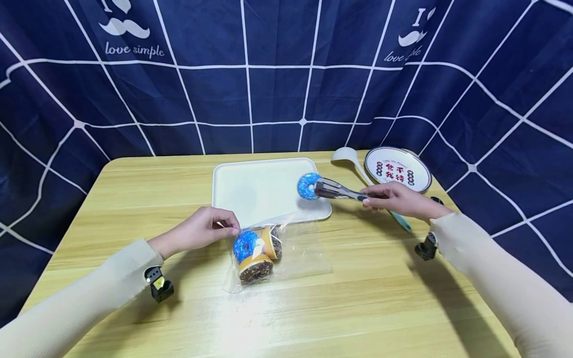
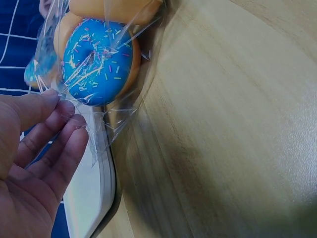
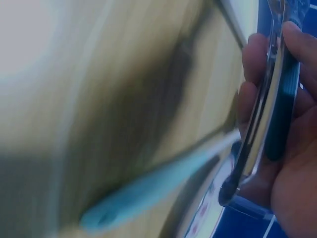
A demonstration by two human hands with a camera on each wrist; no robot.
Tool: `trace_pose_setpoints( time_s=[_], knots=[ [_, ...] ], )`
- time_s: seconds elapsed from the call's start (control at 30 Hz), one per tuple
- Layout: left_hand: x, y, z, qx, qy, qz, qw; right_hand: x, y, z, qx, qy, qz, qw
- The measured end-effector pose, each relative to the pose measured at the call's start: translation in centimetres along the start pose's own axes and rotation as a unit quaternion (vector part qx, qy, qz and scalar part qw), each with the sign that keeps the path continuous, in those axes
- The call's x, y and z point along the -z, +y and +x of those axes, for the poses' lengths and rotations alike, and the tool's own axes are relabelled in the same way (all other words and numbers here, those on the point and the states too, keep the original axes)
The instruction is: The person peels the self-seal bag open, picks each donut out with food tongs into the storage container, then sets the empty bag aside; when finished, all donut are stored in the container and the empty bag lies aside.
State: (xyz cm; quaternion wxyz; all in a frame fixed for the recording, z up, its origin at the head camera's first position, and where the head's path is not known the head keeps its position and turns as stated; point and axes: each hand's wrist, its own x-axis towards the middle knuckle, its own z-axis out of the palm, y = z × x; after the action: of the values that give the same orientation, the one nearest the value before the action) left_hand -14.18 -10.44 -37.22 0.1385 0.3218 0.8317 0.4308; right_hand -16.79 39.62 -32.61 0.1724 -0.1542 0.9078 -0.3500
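Observation:
My right hand (image 1: 394, 198) grips a pair of metal tongs (image 1: 335, 189) by the dark handles. At the tongs' tips is a blue sprinkled toy donut (image 1: 308, 186), over the right part of the white tray (image 1: 259, 186). My left hand (image 1: 201, 229) pinches the edge of a clear plastic bag (image 1: 304, 253) between thumb and fingertips. Inside the bag lie a blue donut (image 2: 99, 64) and two brown-topped donuts (image 1: 256, 269), in front of the tray. In the right wrist view the tongs' handle (image 3: 285, 99) runs along the palm, the tips cut off.
A white ladle (image 1: 346, 155) with a teal handle (image 3: 143, 191) lies behind and below my right hand. Beside it, at the back right, is a round plate (image 1: 398, 154) with red characters. A dark blue checked curtain (image 1: 277, 94) borders the wooden table (image 1: 134, 194).

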Motion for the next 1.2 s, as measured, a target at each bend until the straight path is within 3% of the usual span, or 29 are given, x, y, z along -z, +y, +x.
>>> trace_pose_setpoints(
  time_s=[0.5,0.97,1.2],
  knots=[
    [0.1,-0.1,0.1,0.002,-0.001,-0.001,1.0000,-4.8,-4.9,8.9,0.059,-0.024,0.015,0.9979],
    [0.1,-0.2,0.1,-0.009,0.002,-0.001,1.0000,-8.3,-9.2,14.1,0.071,-0.055,-0.001,0.9959],
    [0.0,-0.3,0.0,-0.011,0.004,-0.002,0.9999,-9.3,-10.4,15.4,0.060,-0.056,0.003,0.9966]
  ],
)
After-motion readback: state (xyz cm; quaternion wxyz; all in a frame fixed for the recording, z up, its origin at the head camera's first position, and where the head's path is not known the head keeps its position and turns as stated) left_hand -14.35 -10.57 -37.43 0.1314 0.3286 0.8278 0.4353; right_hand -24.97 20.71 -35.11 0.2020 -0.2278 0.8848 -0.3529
